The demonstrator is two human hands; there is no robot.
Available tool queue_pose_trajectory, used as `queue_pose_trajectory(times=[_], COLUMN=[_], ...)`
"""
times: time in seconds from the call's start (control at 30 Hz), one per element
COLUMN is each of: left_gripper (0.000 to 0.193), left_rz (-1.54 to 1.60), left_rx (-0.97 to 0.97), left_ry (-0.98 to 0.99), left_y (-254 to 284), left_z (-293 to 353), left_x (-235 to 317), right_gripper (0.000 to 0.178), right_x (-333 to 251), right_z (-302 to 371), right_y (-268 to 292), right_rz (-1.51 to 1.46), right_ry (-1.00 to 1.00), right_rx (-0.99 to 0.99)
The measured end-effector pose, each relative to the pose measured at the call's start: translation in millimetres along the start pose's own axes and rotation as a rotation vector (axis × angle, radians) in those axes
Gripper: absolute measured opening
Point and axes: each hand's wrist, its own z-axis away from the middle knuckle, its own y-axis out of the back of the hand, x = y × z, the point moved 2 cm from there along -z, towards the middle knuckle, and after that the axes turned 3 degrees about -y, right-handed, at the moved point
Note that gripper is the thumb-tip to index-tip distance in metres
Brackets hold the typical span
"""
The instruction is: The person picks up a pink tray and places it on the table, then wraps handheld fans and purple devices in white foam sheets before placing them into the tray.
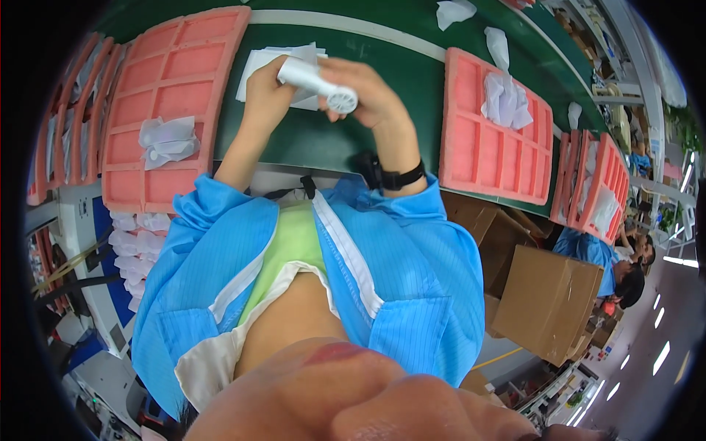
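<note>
A white tube-shaped device with a round, spoked grille at one end, like a small handheld fan (pixel 303 76), is held above the green work surface. My left hand (pixel 266 94) grips its plain end, with some fingers hidden behind it. My right hand (pixel 371 94) curls around the grille end, its fingers slightly blurred. Beneath the device and behind my left hand lie white sheets or thin wrapping sleeves (pixel 254 62) in a loose pile. A black band is around my right wrist.
Pink foam trays with compartments flank me: one at left (pixel 165 81) with a white wrapped item (pixel 169 141), one at right (pixel 460 125) with another (pixel 506 101). More trays stand at both sides. Cardboard boxes (pixel 546 301) sit at lower right, near another person (pixel 588 253).
</note>
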Motion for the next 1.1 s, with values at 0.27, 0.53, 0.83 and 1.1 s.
queue_pose_trajectory(times=[0.27,0.53,0.83,1.1], left_gripper=[0.016,0.019,0.043,0.031], left_rz=[0.226,0.006,0.139,0.04], left_rx=[0.076,-0.205,-0.223,0.019], left_ry=[0.025,-0.422,0.048,-0.316], left_y=[9,-2,0,7], left_z=[25,57,63,53], left_x=[19,69,57,75], right_gripper=[0.041,0.023,0.035,0.056], right_x=[16,18,12,60], right_z=[38,50,59,35], right_y=[-13,-20,-22,-39], right_rz=[0.274,1.184,0.308,-0.114], right_ry=[0.179,0.671,0.383,0.512], right_rx=[0.195,0.909,0.226,0.075])
